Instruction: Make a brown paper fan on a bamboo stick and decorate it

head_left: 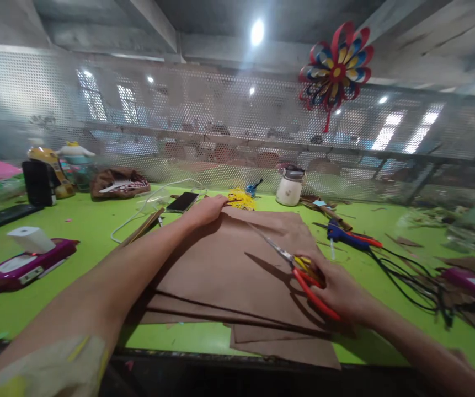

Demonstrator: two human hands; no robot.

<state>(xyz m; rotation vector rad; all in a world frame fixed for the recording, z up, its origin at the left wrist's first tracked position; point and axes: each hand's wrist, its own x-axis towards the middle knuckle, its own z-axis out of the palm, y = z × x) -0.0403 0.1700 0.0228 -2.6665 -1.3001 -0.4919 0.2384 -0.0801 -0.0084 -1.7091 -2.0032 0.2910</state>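
A stack of large brown paper sheets [229, 264] lies on the green table in front of me. At its far edge, my left hand [210, 209] has its fingers closed on the brown paper, with the forearm reaching across the left side. My right hand [336, 284] grips scissors [281, 251] with red and yellow handles over the right part of the sheets. The blades point away and to the left, toward the left hand, and cast a shadow on the paper. Another piece of brown paper [287, 348] pokes out underneath, over the near table edge.
On the right are a blue tool with orange handles [351, 237] and black cables [411, 281]. A white lidded jar [290, 187], yellow shreds [241, 198] and a phone [182, 202] stand or lie behind. Left is a purple power strip [30, 267]. A perforated screen [229, 116] backs the table.
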